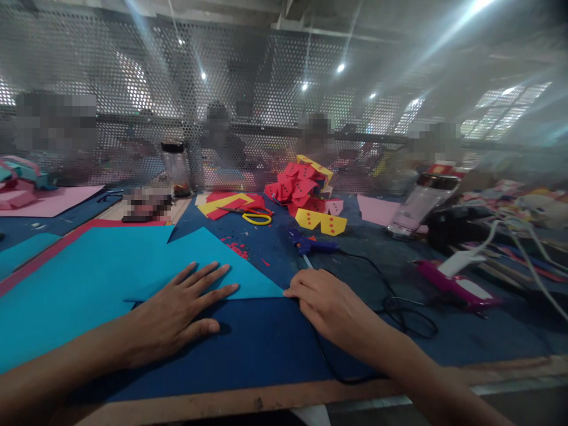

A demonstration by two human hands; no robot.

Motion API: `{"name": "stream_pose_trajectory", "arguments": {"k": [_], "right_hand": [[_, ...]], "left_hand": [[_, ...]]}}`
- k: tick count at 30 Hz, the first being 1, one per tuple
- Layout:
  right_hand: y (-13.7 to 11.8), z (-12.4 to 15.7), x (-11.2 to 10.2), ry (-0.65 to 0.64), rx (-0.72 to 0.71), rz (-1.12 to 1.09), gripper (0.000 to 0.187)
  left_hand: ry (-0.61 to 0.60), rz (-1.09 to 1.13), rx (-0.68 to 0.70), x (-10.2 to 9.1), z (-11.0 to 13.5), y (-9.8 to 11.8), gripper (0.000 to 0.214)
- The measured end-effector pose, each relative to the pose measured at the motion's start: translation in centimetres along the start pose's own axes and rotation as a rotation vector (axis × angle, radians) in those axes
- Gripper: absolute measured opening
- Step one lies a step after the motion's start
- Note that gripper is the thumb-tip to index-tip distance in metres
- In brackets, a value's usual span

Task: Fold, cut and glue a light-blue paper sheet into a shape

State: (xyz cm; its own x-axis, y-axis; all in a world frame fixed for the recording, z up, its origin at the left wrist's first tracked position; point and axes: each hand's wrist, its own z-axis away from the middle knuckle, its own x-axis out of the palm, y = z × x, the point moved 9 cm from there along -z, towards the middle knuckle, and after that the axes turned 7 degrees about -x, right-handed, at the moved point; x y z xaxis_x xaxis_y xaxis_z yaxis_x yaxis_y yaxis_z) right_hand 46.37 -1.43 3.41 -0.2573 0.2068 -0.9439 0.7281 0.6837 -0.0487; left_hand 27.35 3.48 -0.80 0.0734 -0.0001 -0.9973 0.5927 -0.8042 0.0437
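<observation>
A large sheet of blue paper (110, 266) covers the left side of the table, and a folded, pointed piece of blue paper (217, 260) reaches toward the middle. Flat on that folded piece lies my left hand (181, 307), its fingers spread. My right hand (326, 299) is closed at the paper's right tip, thumb and fingers pinching the corner. Just beyond my right hand rests a blue glue gun (310, 244) with a glue stick in it. Scissors (255, 216) with red and yellow handles lie behind the folded paper, near small red scraps (237, 247).
Red and yellow paper pieces (299, 186) are heaped at the back. A tilted clear bottle (419, 204) and a magenta power strip (457, 287) with cables are at right. Another bottle (177, 171) stands back left. Behind the table runs a perforated metal screen (261, 77), with people beyond.
</observation>
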Motion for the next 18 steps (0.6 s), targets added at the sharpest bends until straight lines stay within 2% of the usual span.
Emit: {"name": "stream_pose_trajectory", "arguments": {"k": [12, 18], "right_hand": [[-0.2, -0.2, 0.0, -0.066, -0.011, 0.063, 0.025], [-1.7, -1.6, -1.5, -0.029, -0.026, 0.106, 0.022]], "left_hand": [[0.025, 0.030, 0.003, -0.6, -0.2, 0.5, 0.064], [0.033, 0.032, 0.037, -0.7, -0.4, 0.8, 0.068]]}}
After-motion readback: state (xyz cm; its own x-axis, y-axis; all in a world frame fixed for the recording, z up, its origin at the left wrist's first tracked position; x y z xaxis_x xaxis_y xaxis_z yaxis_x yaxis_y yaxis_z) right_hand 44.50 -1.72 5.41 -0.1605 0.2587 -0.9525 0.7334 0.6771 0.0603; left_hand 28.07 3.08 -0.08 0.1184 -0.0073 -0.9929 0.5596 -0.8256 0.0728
